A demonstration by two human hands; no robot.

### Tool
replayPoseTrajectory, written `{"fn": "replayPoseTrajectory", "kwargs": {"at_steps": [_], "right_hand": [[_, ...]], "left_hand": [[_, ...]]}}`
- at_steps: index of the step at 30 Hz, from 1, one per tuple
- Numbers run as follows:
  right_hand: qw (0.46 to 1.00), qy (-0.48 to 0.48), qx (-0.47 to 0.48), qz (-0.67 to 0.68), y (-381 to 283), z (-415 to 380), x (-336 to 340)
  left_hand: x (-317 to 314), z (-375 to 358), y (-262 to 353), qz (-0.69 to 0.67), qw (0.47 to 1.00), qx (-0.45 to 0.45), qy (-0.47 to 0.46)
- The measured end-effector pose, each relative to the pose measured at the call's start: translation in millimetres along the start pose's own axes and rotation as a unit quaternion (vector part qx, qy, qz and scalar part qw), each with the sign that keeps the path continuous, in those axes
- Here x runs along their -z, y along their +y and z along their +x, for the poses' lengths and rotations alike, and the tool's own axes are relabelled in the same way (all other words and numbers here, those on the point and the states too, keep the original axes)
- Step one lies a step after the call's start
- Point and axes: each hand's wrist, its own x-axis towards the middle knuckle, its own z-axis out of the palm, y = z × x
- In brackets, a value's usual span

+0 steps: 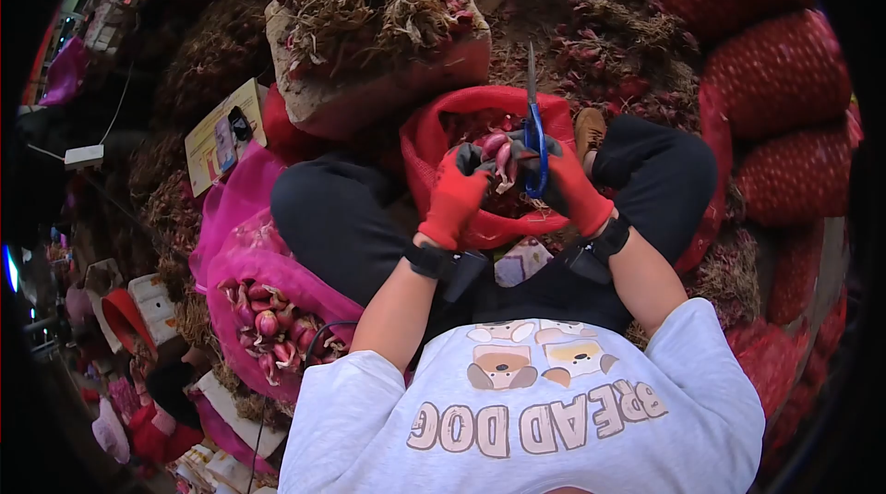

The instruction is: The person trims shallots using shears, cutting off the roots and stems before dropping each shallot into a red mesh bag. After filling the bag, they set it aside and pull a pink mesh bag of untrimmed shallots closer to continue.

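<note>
My left hand (459, 191), in a red glove with dark fingers, is closed on a small cluster of shallots (498, 150). In my right hand (574, 187), gloved the same way, is a pair of scissors (535, 143) with blue handles, its blades pointing away from me. The right fingertips are right at the shallots. Both hands are over the open mouth of a red mesh bag (420, 148) that stands between my legs, with more shallots inside. By my left leg lies a pink mesh bag (221, 295) with trimmed shallots (268, 323) in its opening.
A block-like container (388, 88) topped with dried shallot bunches (337, 14) stands ahead. Filled red mesh sacks (775, 78) are stacked at the right. Untrimmed shallots (628, 51) cover the ground ahead. A yellowish board (198, 157) bearing a phone lies at the left.
</note>
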Motion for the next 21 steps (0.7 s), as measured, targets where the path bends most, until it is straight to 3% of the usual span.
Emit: {"fn": "replayPoseTrajectory", "kwargs": {"at_steps": [1,2,3,4,5,6,7,8,10,11,12,14,15,16,17,18,19,21], "right_hand": [[1.0,0.025,0.004,-0.001,3.6,-1.2,4.5],[0.999,0.05,0.007,-0.002,8.5,-2.7,8.1],[0.997,0.074,0.011,-0.003,8.6,-3.0,7.5],[0.997,0.077,0.021,0.008,6.2,-3.8,7.1],[0.996,0.079,0.031,0.02,3.5,-4.9,5.8],[0.995,0.081,0.042,0.031,0.5,-4.4,4.1],[0.997,0.073,0.039,-0.008,-1.0,-3.5,3.7],[0.996,0.066,0.038,-0.05,-3.8,-2.8,3.9],[0.986,0.088,0.062,-0.128,8.5,1.0,21.2],[0.963,0.101,0.032,-0.248,-3.5,-2.1,5.9],[0.844,0.15,0.079,-0.508,-32.4,-12.9,-29.7],[0.905,0.106,0.06,-0.407,-7.0,-13.6,-12.6],[0.93,0.086,0.046,-0.354,5.1,-14.3,-3.9],[0.912,0.081,0.068,-0.397,7.6,-10.7,-3.8],[0.879,0.118,0.059,-0.458,-13.9,-19.2,-28.5],[0.872,0.117,0.1,-0.464,-7.1,-15.3,-21.8],[0.868,0.109,0.134,-0.465,2.0,-13.6,-20.3],[0.874,0.114,0.121,-0.457,1.8,-14.7,-19.4]], "left_hand": [[-6.2,-0.5,-1.0,0.183,0.979,-0.082,0.046],[-12.1,-4.6,-2.3,0.356,0.916,-0.162,0.092],[-15.9,-7.3,-2.8,0.514,0.814,-0.236,0.135],[-14.6,-5.0,-12.8,0.355,0.914,-0.179,0.075],[-12.7,-2.8,-16.6,0.183,0.977,-0.097,0.05],[-10.4,0.0,-11.2,0.005,1.0,-0.014,0.021],[-8.2,2.8,-6.6,-0.172,0.982,0.07,-0.011],[-7.8,4.1,-6.1,-0.142,0.989,-0.036,0.006],[0.4,0.7,-3.7,-0.001,0.993,-0.121,0.009],[-1.5,-0.9,-0.8,0.027,0.987,-0.16,0.003],[2.1,-7.3,7.6,0.011,0.996,-0.076,-0.04],[8.1,-1.2,-19.0,0.023,0.997,-0.075,-0.015],[0.2,-14.1,10.8,0.018,0.999,-0.04,-0.031],[4.3,-7.1,-5.7,0.018,0.999,-0.028,-0.01],[7.1,5.2,-25.4,0.067,0.995,-0.069,0.029],[12.1,9.6,-30.2,0.148,0.987,-0.057,0.039],[11.1,6.0,-23.5,0.218,0.97,-0.101,0.045],[27.4,15.1,-37.7,0.0,1.0,0.013,-0.014]]}}
